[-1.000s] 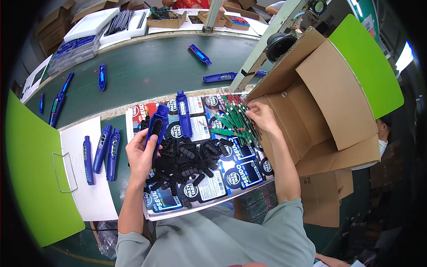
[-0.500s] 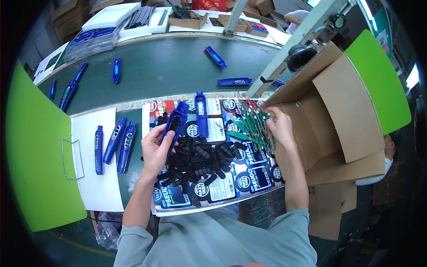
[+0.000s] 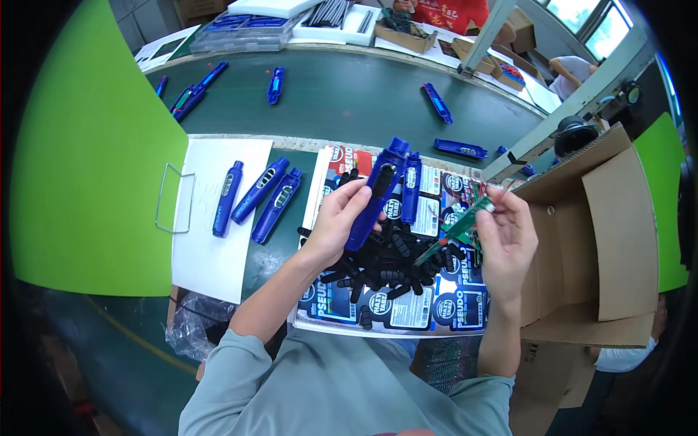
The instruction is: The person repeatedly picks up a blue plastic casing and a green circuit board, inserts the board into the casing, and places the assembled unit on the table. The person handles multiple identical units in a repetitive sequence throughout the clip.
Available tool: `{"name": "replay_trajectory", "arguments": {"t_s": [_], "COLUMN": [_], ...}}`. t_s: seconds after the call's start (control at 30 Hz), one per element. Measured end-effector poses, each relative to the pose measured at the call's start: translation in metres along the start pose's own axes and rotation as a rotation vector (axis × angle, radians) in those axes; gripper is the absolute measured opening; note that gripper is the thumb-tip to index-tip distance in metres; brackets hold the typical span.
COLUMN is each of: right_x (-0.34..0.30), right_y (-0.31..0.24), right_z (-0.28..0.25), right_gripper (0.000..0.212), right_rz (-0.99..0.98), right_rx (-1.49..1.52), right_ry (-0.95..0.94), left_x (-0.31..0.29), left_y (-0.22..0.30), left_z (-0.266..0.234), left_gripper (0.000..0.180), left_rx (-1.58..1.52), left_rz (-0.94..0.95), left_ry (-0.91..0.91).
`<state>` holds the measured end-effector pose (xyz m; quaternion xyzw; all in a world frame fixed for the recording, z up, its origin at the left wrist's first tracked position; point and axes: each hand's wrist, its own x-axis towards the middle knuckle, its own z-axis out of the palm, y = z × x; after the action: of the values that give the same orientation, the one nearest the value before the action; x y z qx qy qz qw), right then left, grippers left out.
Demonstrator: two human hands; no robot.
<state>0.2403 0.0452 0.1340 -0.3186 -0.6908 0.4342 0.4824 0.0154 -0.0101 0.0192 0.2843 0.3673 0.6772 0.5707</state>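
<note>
Two hands: left hand [image 3: 340,221] and right hand [image 3: 505,236], both loaded, both up over the printed sheets [image 3: 411,312].
Left hand: wrapped around a blue casing [image 3: 376,200], thumb along its near face, fingers tucked behind.
Right hand: a narrow pinch, thumb against fingers, on the upper end of a green strip [image 3: 459,227].
Gap between the two: here's the key relation! The strip lies to the right of the held casing, clearly apart from it; the right hand has the strip, the left has the casing.
Long axes: both slant, far ends leaning right, near ends left; the casing stands steeper, the strip flatter, its free end angled down-left toward the black pieces [image 3: 392,276].
Blue casing: deep blue, slim and long, a stepped collar at the far end, a dark oval inset on the upper half.
Green strip: thin, narrow, circuit-board green, a reddish spot by its lower stretch; fine detail is too small to call.
Behind the held casing: a second blue casing [image 3: 411,190] on the sheets.
Off to the left: three more casings [image 3: 259,191], side by side, partly on white paper [image 3: 218,261].
Right flank: an open cardboard box [image 3: 625,232].
</note>
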Motion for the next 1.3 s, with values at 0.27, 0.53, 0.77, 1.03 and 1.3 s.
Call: {"name": "replay_trajectory", "arguments": {"t_s": [0.27,0.53,0.77,1.03,1.3], "right_x": [0.003,0.005,0.006,0.016,0.016], "right_y": [0.025,0.028,0.032,0.03,0.026], "right_z": [0.06,0.068,0.065,0.057,0.053], "right_gripper": [0.026,0.022,0.022,0.023,0.024], "right_rz": [-0.1,-0.073,-0.007,-0.196,-0.294], "right_rx": [0.05,0.019,0.065,-0.289,-0.427], "right_ry": [-0.06,-0.129,-0.153,-0.123,-0.049], "left_x": [-0.012,-0.015,-0.013,-0.012,-0.01], "left_y": [-0.003,0.001,0.0,-0.002,-0.006], "left_z": [0.014,0.018,0.018,0.024,0.033], "left_gripper": [0.036,0.035,0.035,0.032,0.032], "left_rx": [-0.034,-0.023,-0.029,-0.011,-0.003], "left_rz": [0.043,0.054,0.048,0.05,0.069], "left_ry": [0.013,0.028,0.025,0.002,-0.037]}}
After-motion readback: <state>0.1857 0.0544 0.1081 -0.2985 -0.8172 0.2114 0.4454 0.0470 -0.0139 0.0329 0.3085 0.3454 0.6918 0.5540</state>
